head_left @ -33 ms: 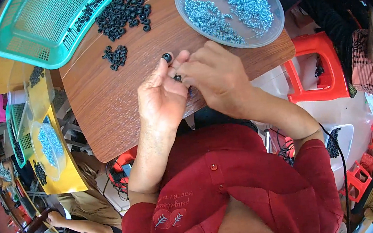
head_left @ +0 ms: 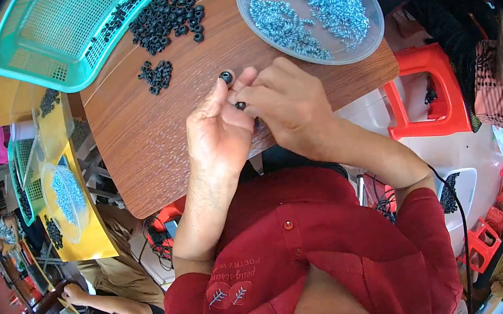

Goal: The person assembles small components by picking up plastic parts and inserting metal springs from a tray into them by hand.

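Palm up over the near part of the table, my left hand (head_left: 218, 133) pinches a round black cap-like piece (head_left: 226, 77) at the tip of its thumb. My right hand (head_left: 295, 104) comes in from the right with its fingers curled against the left palm. At its fingertips, between the two hands, shows a smaller black piece (head_left: 241, 105); its exact kind is too small to tell. Beyond the hands lie a heap of round black pieces (head_left: 169, 21) and a smaller pile of little black parts (head_left: 155, 76).
A turquoise mesh basket (head_left: 81, 77) stands far left. Far right, a shallow clear round tub (head_left: 352, 55) holds small blue coils (head_left: 337, 11) like springs. A red stool (head_left: 396, 111) stands right of the wooden table (head_left: 150, 150). At lower left a person (head_left: 116, 308) sits near a yellow tabletop (head_left: 95, 239).
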The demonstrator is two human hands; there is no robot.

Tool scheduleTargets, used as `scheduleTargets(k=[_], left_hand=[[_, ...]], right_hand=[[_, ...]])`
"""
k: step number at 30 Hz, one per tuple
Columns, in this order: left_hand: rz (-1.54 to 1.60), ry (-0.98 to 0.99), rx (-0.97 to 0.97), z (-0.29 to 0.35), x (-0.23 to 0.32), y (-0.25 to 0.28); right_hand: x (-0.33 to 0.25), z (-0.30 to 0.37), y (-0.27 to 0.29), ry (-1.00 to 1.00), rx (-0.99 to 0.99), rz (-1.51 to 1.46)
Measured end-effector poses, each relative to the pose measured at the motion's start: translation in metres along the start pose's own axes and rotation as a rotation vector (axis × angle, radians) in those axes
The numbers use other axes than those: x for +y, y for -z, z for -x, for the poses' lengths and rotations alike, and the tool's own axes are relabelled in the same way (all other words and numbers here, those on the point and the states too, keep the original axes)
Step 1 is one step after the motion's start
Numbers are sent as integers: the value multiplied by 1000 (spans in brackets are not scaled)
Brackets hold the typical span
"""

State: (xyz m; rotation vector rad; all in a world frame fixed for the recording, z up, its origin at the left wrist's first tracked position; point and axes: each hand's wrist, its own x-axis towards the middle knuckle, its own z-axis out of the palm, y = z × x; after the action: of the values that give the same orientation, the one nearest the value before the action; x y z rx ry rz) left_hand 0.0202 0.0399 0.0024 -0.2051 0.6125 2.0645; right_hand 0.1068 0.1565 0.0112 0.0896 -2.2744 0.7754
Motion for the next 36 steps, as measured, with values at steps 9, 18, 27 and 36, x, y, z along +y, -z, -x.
scheduleTargets(k=[9, 18, 27, 36], left_hand=[[16, -17, -64, 6, 1, -4], [-124, -120, -128, 11, 1, -2], [-345, -209, -47, 17, -8, -8], [-457, -327, -30, 21, -12, -11]], right_hand=[[-1, 7, -17, 51, -20, 116], [-8, -5, 13, -147, 110, -75], [-7, -13, 21, -364, 77, -381], [1, -7, 15, -259, 79, -321]])
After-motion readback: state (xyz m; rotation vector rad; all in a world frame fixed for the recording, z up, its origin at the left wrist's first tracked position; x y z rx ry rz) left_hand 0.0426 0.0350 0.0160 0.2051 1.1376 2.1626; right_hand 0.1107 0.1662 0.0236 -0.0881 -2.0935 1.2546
